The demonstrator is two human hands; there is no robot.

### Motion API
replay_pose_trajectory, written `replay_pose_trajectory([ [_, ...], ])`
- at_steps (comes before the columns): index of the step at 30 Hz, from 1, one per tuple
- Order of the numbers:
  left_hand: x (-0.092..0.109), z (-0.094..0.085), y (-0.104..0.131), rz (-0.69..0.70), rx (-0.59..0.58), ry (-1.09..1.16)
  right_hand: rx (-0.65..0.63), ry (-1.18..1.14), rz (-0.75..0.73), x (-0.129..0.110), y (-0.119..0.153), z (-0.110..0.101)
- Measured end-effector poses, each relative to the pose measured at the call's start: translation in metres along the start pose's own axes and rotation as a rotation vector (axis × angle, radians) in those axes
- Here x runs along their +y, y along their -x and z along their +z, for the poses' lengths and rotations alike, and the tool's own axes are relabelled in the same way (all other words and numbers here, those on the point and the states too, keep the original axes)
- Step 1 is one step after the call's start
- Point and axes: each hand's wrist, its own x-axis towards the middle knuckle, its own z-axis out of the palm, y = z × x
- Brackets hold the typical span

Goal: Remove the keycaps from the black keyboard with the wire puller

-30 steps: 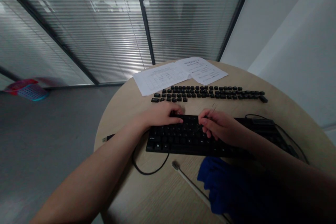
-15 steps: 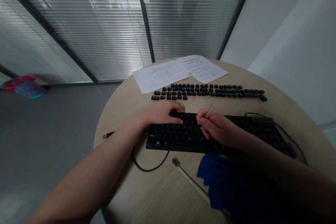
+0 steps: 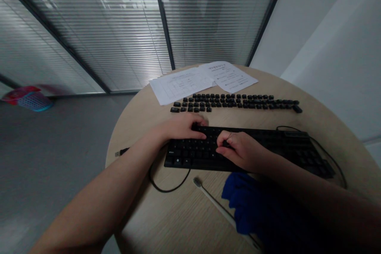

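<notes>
- With fingers [image 3: 196,117] of the left hand [image 3: 186,125] spread apart from the thumb, rests over the back edge of the keyboard [image 3: 201,153].
- With fingers of the right hand [image 3: 241,149] curled, pinches a thin tool [image 3: 229,136], mostly hidden, over the keyboard.
- Across the middle of the table [image 3: 178,222]: keyboard.
- Toward the far edge: rows of loose keys [image 3: 218,104], papers [image 3: 184,84] behind.
- Toward the near edge: toothbrush [image 3: 212,200], blue cloth [image 3: 244,202].
- Near the left edge: plug [image 3: 118,154].
</notes>
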Motion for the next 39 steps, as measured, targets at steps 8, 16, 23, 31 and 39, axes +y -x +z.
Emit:
replay_pose_trajectory([
  [8, 0.001, 0.0, 0.001, -0.015, 0.001, -0.004, 0.149, 0.002, -0.15, 0.007, 0.003, 0.006],
  [16, 0.001, 0.0, 0.0, -0.027, -0.007, 0.0, 0.245, 0.017, -0.188, 0.011, 0.007, 0.01],
  [23, 0.003, -0.001, 0.001, -0.043, -0.01, 0.014, 0.489, -0.321, 0.053, 0.021, 0.013, 0.022],
  [31, 0.007, -0.003, 0.004, 0.015, 0.038, 0.08, 0.513, -0.544, 0.092, 0.017, 0.011, 0.024],
  [39, 0.013, -0.004, 0.007, 0.013, 0.1, 0.431, 0.462, -0.61, 0.061, 0.018, 0.011, 0.021],
])
